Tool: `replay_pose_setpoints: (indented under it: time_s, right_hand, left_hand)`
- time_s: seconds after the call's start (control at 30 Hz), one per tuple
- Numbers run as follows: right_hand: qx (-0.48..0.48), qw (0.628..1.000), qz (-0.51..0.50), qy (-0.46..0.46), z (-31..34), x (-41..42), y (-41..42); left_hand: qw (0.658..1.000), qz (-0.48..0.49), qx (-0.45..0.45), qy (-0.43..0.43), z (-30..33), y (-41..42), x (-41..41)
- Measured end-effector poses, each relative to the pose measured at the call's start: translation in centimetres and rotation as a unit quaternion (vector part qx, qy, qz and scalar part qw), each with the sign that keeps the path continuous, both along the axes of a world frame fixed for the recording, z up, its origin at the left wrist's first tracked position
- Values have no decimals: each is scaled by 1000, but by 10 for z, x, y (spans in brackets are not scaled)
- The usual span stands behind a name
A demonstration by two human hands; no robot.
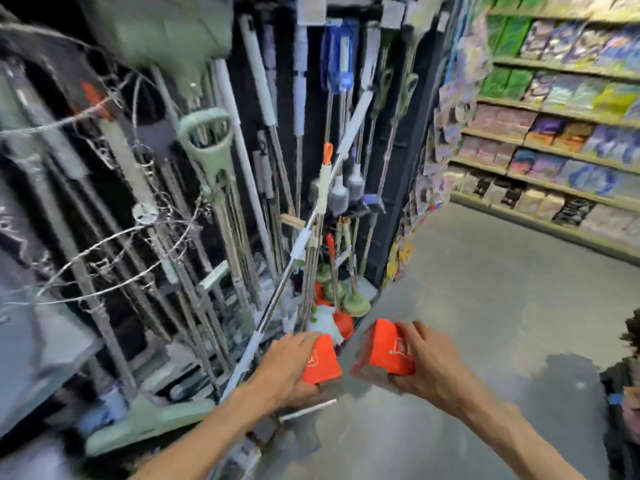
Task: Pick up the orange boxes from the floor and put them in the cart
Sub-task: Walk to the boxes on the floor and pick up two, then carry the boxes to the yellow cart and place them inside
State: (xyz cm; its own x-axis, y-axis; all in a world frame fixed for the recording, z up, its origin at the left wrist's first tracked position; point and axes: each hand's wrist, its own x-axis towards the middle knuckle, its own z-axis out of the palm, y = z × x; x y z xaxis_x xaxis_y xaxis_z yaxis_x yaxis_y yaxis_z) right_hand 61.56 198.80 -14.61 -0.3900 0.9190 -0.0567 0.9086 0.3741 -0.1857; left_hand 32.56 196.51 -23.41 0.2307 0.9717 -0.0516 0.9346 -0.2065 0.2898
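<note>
My left hand (pixel 289 367) grips a small orange box (pixel 322 362) with a white logo, held in front of me above the floor. Just to its right, my right hand (pixel 424 363) holds a second orange box (pixel 388 353), tilted, fingers wrapped over its top and right side. The two boxes are close together but apart. No cart is recognisable in this blurred view.
A rack of hanging mops and brooms (pixel 263 168) fills the left and centre, with green plungers (pixel 349 299) at its foot. Shelves of packaged goods (pixel 554 133) line the right. Grey floor (pixel 502 306) lies open to the right. Another person (pixel 623 393) is at the right edge.
</note>
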Motion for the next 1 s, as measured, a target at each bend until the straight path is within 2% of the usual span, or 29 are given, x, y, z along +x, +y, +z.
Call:
replay_pose_setpoints:
  time_s: [0.13,0.27,0.47,0.67,0.87,1.0]
  right_hand:
    - [12,993,114,22,23,-44,-5]
    - [22,964,264,22,42,-113,-30]
    - [12,895,446,21,60,-229,-129]
    - [17,792,610,17,71,-340,-300]
    - [-20,696,717,24,74,-407,-523]
    - [-50,630,773,59,77,-429,-668]
  left_hand:
    - [995,89,1,35,34,-71,-25]
    - [977,212,-18,26,62,-168,-57]
    - [912,406,-3,52,73,-346,-105]
    - [803,595,31,-4,93,-561,-104]
    - [686,726,47,30,129,-794,-58]
    - [604,795,39,50,131,-936,-31]
